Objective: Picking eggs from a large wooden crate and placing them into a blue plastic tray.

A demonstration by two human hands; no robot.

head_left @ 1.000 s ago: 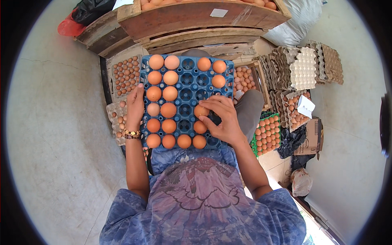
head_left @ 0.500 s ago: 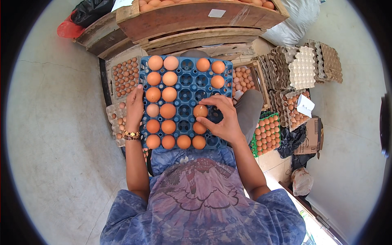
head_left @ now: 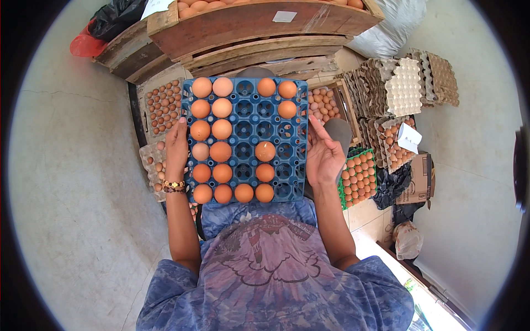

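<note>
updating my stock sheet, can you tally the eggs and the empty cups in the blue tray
Eggs in the blue tray: 19
Empty cups: 11
Total: 30

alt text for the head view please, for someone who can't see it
A blue egg tray partly filled with brown eggs sits between a person's left hand, at its left edge, and open right hand, at its right. Wooden crates stand beyond; cardboard egg trays are stacked at right.
</note>
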